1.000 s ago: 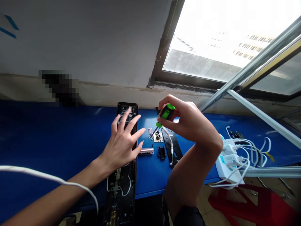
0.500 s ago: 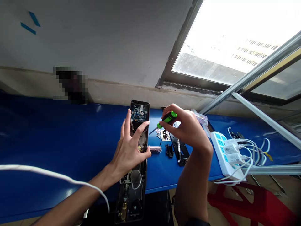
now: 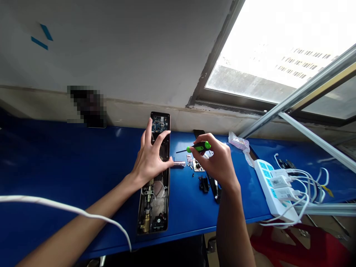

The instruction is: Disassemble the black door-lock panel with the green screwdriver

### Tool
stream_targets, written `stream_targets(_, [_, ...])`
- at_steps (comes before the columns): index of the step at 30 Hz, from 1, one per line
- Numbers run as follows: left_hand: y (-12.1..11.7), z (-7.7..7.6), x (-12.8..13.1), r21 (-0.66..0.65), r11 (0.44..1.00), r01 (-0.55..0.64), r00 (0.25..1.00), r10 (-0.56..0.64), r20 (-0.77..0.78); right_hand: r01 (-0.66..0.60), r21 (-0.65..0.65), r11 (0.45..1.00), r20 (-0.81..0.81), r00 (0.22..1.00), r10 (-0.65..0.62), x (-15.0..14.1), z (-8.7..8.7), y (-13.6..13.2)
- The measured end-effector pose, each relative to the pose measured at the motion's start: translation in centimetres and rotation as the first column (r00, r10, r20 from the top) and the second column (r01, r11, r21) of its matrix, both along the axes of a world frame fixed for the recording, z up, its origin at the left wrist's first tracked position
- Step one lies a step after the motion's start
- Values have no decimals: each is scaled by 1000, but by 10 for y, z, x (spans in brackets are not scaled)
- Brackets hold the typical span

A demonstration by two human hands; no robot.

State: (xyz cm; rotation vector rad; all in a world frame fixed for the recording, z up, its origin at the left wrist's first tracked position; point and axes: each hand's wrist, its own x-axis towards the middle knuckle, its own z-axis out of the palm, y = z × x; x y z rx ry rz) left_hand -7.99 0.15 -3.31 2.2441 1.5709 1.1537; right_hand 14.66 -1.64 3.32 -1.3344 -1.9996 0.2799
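Note:
A long black electronic device housing lies on the blue table, its open side up. It shows a blue circuit board at the far end, and brass parts and a white wire nearer me. My left hand spans it, fingers at the left edge and thumb at the right. My right hand grips a green-and-black screwdriver, held nearly level with its tip pointing left, apart from the housing. Below the screwdriver sit a pinkish metal cylinder, small screws and a square plate.
A black plastic bracket and a black panel, partly hidden by my right arm, lie at the right. Farther right stands a white power strip with plugged adapters. A white cable crosses over my left forearm. A red stool is below.
The housing has shifted up onto the table with my left hand, which has settled around its sides. The screwdriver has swung from steeply tilted to nearly level. The view has turned left.

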Motion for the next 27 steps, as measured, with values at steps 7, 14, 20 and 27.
stream_targets(7, [14, -2, 3, 9, 1000, -6, 1000, 6, -3, 110, -127, 986, 57, 993, -104, -4, -34, -5])
stream_targets(14, [13, -2, 9, -1, 1000, -26, 1000, 26, -15, 193, -270, 944, 191, 971, -144, -26, -73, -10])
stream_targets(20, [18, -6, 9, 39, 999, 29, 999, -30, 13, 226, -272, 936, 246, 956, -159, -41, -92, -6])
stream_targets(27, [3, -11, -7, 58, 988, 147, 986, -150, 66, 187, -230, 955, 197, 970, -143, -34, -88, -7])
